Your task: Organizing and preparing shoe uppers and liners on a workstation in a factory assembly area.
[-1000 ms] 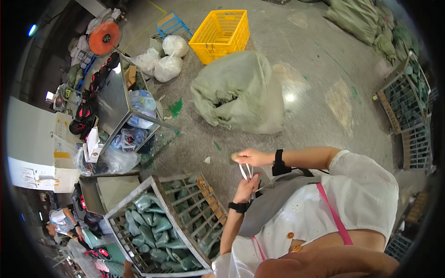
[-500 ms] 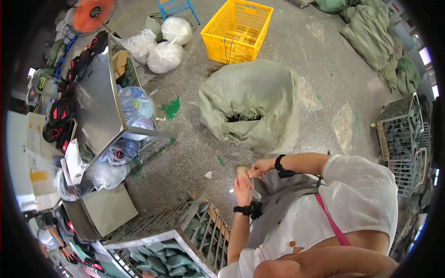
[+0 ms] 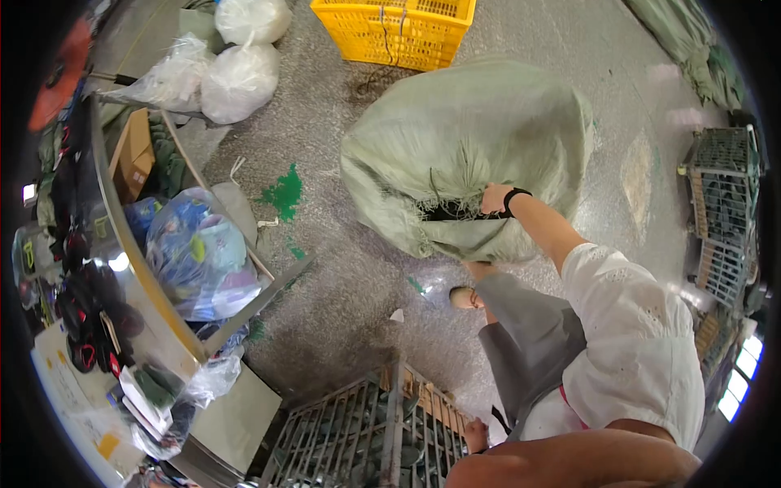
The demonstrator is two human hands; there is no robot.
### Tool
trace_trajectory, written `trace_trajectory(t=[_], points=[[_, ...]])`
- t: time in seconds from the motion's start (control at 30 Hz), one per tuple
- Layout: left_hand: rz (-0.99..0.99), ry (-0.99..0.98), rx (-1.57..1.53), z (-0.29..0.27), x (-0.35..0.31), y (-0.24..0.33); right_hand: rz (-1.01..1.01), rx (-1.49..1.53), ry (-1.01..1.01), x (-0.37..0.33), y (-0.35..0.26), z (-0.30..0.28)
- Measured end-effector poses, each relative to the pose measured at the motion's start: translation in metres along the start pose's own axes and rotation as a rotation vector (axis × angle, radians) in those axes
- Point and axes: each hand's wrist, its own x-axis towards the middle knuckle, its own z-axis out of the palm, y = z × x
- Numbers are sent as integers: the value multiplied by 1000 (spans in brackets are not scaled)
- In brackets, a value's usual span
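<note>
A large, bulging, pale green woven sack (image 3: pixel 488 122) rests on the floor in front of me. Near its front it has a dark opening with frayed threads. At the right end of that opening is my right hand (image 3: pixel 495 199), fingers curled on the sack's frayed edge. My left hand (image 3: pixel 475 435) hangs low by the metal cage (image 3: pixel 399 423), only partly visible. Its fingers are too small and hidden to read, and nothing can be made out in it.
Beyond the sack stands a yellow plastic crate (image 3: pixel 407 41). Several white plastic bags (image 3: pixel 242 81) lie at the far left. A metal-edged table (image 3: pixel 134 268) holds black and red items, with a clear bag of blue things (image 3: pixel 199 252) beside it. Another wire cage (image 3: pixel 720 220) stands right.
My hands, together in front of my body before, have separated. The right has reached forward to the sack's opening; the left has dropped beside the cage. My view has moved closer to the sack.
</note>
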Motion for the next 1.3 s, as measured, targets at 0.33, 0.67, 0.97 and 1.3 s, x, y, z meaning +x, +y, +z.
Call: trace_trajectory(t=[0.33,0.67,0.97,1.3], points=[[226,-177,-25,28,16,191,-609,37,881,-8,129,-184],[333,-53,359,49,34,217,-438,-25,954,-30,4,-195],[129,-63,-6,43,26,179,49,-606,604,94,-21,-134],[107,15,207,44,26,174,-225,-728,401,25,-37,-85]])
